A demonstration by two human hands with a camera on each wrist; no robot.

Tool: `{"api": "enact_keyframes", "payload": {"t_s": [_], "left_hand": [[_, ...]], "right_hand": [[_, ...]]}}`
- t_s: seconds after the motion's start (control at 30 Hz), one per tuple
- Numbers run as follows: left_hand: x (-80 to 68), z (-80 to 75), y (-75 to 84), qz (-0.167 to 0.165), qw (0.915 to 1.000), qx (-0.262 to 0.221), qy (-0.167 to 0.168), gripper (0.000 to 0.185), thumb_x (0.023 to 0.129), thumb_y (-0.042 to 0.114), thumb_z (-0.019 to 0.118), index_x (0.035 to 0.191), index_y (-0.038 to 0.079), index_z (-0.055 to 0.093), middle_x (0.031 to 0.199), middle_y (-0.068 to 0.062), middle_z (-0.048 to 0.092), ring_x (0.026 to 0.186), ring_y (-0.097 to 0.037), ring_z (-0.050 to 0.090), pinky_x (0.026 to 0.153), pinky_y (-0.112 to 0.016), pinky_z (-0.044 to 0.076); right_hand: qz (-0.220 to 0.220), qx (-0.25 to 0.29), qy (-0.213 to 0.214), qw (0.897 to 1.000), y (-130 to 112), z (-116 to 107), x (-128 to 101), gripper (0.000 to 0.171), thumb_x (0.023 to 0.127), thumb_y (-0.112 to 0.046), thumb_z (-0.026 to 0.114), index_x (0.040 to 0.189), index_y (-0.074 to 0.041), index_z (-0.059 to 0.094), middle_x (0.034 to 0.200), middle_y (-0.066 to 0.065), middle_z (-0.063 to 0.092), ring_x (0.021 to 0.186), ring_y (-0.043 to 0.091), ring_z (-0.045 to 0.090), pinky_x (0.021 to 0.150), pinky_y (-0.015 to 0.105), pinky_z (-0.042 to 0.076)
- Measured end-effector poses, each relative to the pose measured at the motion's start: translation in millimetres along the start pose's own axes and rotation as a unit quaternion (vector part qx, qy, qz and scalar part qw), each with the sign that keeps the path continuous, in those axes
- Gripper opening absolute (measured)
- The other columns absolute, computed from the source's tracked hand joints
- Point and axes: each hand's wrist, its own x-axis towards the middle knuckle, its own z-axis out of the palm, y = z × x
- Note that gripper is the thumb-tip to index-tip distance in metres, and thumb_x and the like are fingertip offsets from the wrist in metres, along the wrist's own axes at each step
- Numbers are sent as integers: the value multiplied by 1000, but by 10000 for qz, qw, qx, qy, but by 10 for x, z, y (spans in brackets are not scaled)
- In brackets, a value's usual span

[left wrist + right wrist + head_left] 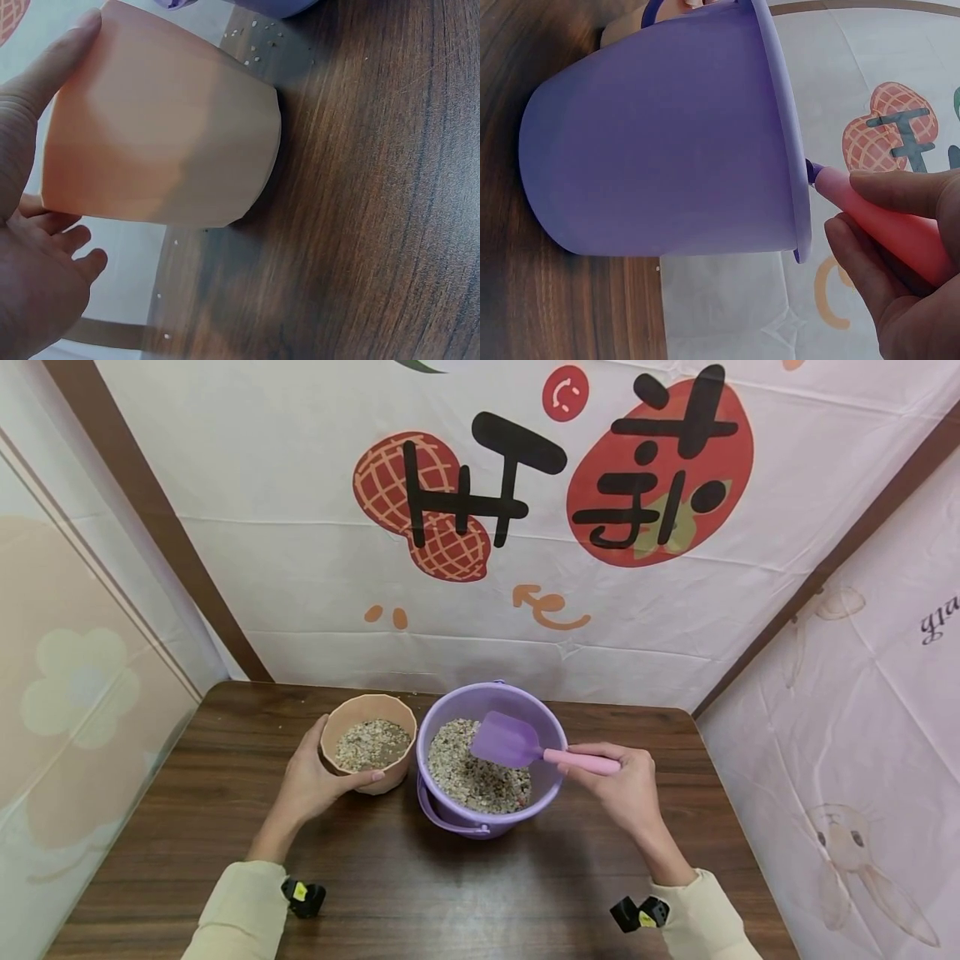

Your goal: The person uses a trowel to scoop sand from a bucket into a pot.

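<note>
Head view showed the left hand (311,781) cupping a faceted peach pot (369,752) of gritty mix; the right hand (626,789) gripped a smooth purple-bladed scoop (525,745) over the round purple bucket (551,785).

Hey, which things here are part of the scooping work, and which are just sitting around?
In use:
left hand holding the peach pot
right hand gripping the scoop by its pink handle
purple bucket of gravelly mix

Lying about:
spilled grains on the wooden table
printed backdrop
</note>
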Motion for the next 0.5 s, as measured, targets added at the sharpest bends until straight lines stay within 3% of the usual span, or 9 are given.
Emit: {"api": "enact_keyframes", "payload": {"t_s": [0.23,0.37,0.5], "left_hand": [[-20,-73,76,221,9996,137,67,136,65,45,96,160,-3,13,159,-32,25,143,-52,29,110,-69,30],[-40,-118,203,422,9990,126,90,133,66,46,95,161,0,15,160,-29,25,143,-51,30,109,-70,31],[-63,-87,362,783,9968,-152,-108,131,65,43,97,162,6,17,162,-24,26,143,-46,31,111,-67,31]], "right_hand": [[106,-15,38,9999,3,-24,-18,32,70,-21,96,97,-11,83,84,-1,78,82,13,73,64,21,55],[194,18,71,9998,7,-40,-28,29,70,-21,96,95,-16,83,85,-2,78,83,13,74,66,22,57],[189,-6,96,9998,23,-53,-34,29,70,-21,96,95,-13,83,86,0,78,83,12,74,67,22,57]]}}
